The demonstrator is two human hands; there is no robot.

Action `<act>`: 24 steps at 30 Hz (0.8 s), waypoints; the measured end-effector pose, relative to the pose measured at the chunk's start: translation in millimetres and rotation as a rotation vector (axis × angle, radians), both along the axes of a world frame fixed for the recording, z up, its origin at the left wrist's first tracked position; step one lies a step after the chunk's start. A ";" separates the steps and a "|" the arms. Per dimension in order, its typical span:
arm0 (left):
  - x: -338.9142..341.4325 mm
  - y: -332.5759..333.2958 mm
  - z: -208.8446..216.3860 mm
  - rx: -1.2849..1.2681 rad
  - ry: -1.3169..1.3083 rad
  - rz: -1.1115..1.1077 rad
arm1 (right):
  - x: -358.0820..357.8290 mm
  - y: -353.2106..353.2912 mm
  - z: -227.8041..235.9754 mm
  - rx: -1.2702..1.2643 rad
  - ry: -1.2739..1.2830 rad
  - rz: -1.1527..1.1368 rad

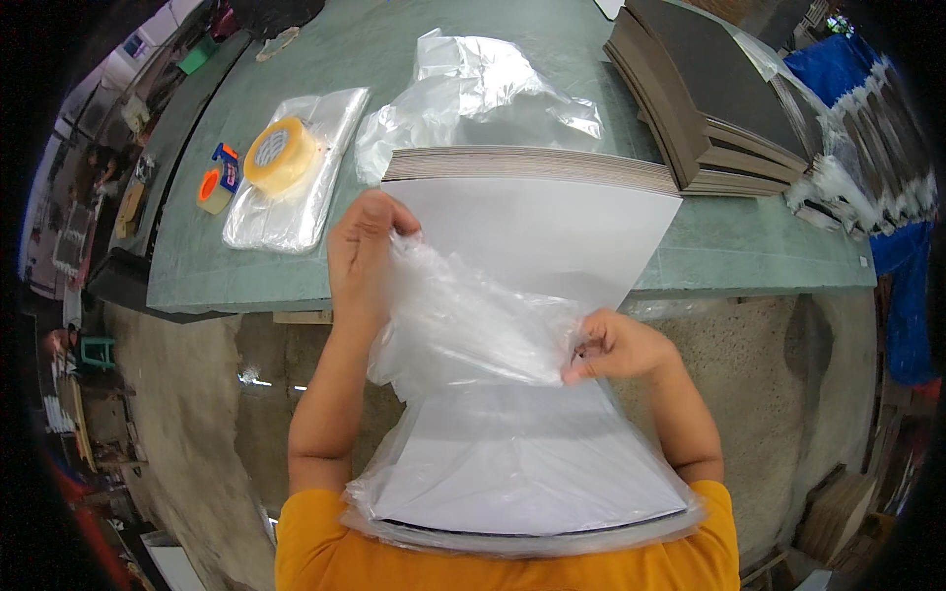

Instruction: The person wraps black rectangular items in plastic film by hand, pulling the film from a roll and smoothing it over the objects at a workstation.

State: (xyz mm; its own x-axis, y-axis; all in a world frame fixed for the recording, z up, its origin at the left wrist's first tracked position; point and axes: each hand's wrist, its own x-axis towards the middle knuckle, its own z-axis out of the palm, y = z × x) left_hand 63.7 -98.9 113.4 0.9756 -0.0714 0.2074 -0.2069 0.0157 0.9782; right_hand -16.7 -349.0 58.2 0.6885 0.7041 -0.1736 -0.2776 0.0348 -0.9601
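A stack of white-faced boards [552,231] leans against the near table edge, its layered grey-brown edges showing at the top. Across its front stretches a bunched clear plastic bag [473,320]. My left hand [363,251] pinches the bag's upper left part, close to the stack's left side. Lower down on the right, my right hand [626,345] grips the other end of the gathered plastic, fingers curled. Below the hands, clear film covers a white panel [522,458] that reaches to my body. Whether this panel and the stack are one piece is hidden by the bunched plastic.
On the green table [246,281], a yellowish tape roll [279,158] rests on folded plastic bags [325,177], beside an orange-and-blue tape dispenser [217,182]. Crumpled clear plastic [483,89] lies behind the stack. Dark grey boards [729,79] are piled at the far right.
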 end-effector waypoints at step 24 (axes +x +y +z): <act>-21.0 -10.9 -35.9 -0.101 0.043 -0.180 | -8.9 -11.1 -3.6 0.218 0.223 -0.592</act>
State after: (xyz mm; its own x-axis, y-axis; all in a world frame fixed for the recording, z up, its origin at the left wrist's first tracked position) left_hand 42.7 -109.8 77.5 0.9571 -0.2265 0.1807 -0.1499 0.1467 0.9778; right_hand -25.6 -360.1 54.7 0.9337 0.2533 -0.2532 -0.3430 0.4289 -0.8357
